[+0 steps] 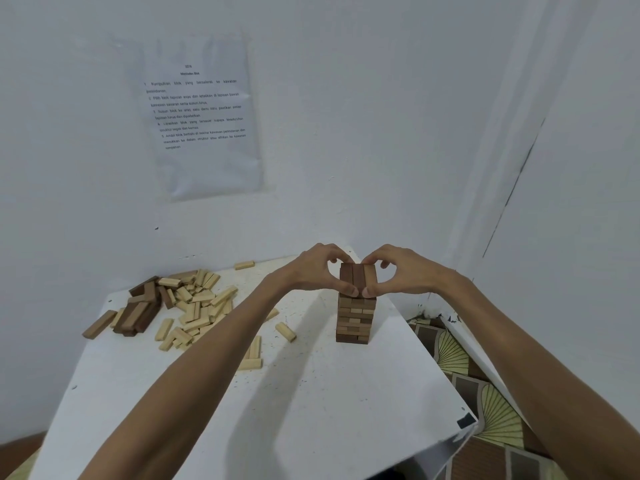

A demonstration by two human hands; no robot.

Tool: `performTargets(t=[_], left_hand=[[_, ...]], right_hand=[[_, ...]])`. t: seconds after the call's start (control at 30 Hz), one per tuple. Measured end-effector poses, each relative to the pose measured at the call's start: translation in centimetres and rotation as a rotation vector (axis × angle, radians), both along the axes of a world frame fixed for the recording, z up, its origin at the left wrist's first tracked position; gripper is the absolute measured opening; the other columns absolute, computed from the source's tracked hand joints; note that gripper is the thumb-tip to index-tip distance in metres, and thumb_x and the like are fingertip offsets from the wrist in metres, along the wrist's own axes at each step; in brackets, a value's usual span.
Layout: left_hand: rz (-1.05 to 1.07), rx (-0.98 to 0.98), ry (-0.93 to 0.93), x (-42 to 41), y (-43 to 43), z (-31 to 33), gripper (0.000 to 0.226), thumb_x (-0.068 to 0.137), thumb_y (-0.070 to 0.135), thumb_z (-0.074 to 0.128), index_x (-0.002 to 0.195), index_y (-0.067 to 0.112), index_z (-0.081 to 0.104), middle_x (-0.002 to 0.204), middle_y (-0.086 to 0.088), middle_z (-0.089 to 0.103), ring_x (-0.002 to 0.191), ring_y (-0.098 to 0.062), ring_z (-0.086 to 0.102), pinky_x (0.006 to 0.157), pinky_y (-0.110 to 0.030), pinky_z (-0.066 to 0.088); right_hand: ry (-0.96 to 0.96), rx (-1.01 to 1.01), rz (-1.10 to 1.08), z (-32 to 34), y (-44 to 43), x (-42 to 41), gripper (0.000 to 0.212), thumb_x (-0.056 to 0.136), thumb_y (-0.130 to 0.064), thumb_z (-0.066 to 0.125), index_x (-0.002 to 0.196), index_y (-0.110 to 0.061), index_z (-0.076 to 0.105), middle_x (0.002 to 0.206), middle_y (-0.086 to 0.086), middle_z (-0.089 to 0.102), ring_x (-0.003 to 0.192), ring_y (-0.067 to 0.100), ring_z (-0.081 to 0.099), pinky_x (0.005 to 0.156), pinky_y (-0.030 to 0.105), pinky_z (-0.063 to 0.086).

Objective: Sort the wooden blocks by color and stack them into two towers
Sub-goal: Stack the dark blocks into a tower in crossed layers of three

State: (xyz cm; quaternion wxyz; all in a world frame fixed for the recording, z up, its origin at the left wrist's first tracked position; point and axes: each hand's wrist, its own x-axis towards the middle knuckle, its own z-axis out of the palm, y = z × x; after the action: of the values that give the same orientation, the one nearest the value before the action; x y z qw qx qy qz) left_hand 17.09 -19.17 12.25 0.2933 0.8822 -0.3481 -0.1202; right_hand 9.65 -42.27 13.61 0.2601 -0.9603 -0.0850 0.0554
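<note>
1. Nearest me, the white speckled tabletop (pixel 311 410) stretches away from the person. A fan-patterned floor covering (pixel 453 358) shows off its right edge.
2. A loose pale wooden block (pixel 285 331) lies mid-table, apart from the rest.
3. Just beyond, towards the right, stands the dark brown wooden block tower (pixel 355 320), upright and many layers high.
4. The left hand (pixel 313 271) and the right hand (pixel 401 275) both grasp the tower's top layer. The thumbs press its near end and the fingers curl over the far end.
5. Further left sprawls a heap of pale wooden blocks (pixel 197 303), with a pile of dark brown wooden blocks (pixel 142 310) touching its left side.
6. A printed paper sheet (pixel 204 123) hangs on the wall behind.
</note>
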Motion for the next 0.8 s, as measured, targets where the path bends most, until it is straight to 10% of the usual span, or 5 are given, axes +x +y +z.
performTargets(t=[0.3,0.8], left_hand=[[0.000,-0.014,0.043,0.0,0.1,-0.4,0.061,0.071,0.048,0.088,0.123,0.029,0.064,0.123,0.014,0.057,0.115,-0.009,0.050,0.091,-0.028,0.040],[0.005,0.006,0.105,0.2,2.3,-0.1,0.094,0.067,0.047,0.089,0.147,0.023,0.047,0.136,0.016,0.059,0.123,-0.008,0.051,0.094,-0.027,0.038]], right_hand=[[0.038,-0.006,-0.012,-0.3,0.1,-0.2,0.071,0.076,-0.055,0.083,0.137,-0.032,0.053,0.133,-0.014,0.051,0.118,0.010,0.051,0.097,0.032,0.044],[0.124,0.031,-0.011,0.5,-0.5,-0.8,0.085,0.072,-0.054,0.062,0.150,-0.029,0.040,0.138,-0.016,0.054,0.128,0.010,0.047,0.101,0.029,0.038]])
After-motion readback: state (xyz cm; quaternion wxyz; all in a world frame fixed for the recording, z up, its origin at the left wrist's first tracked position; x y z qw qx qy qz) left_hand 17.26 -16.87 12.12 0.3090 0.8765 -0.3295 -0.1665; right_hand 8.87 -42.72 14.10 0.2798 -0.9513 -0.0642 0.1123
